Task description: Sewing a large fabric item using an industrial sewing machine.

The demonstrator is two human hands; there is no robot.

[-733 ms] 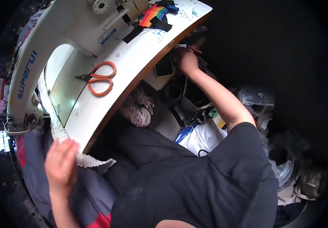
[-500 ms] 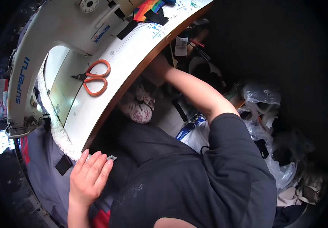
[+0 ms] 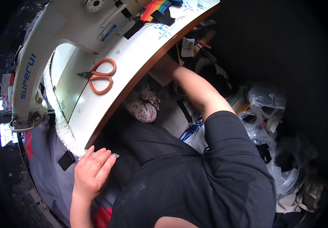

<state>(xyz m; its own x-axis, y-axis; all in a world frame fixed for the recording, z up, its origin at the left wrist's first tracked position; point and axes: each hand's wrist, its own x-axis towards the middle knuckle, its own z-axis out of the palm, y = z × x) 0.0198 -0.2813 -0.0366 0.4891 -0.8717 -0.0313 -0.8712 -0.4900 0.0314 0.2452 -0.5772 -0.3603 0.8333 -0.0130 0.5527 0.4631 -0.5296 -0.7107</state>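
My left hand (image 3: 93, 173) is at the near corner of the white sewing table (image 3: 135, 51). Its fingers lie over a fluffy white fabric strip (image 3: 60, 123), whose frayed end pokes out beyond the fingertips; the thumb is hidden. From there the strip runs up along the table's left side and behind the arm of the sewing machine (image 3: 44, 41). My right arm reaches under the table's wooden edge, where my right hand (image 3: 166, 67) is in deep shadow, its fingers out of sight. Orange-handled scissors (image 3: 91, 74) lie on the table beside the machine.
A rainbow-striped strap (image 3: 154, 10) with black ends lies at the table's far end. Below the edge are a patterned cloth bundle (image 3: 145, 111), a paper tag (image 3: 188, 47) and clear plastic bags (image 3: 266, 97). Grey fabric (image 3: 50, 173) hangs at the left.
The whole view has shifted slightly, so everything sits a little further right. My left hand stays on the strip's end, and my right hand remains under the table.
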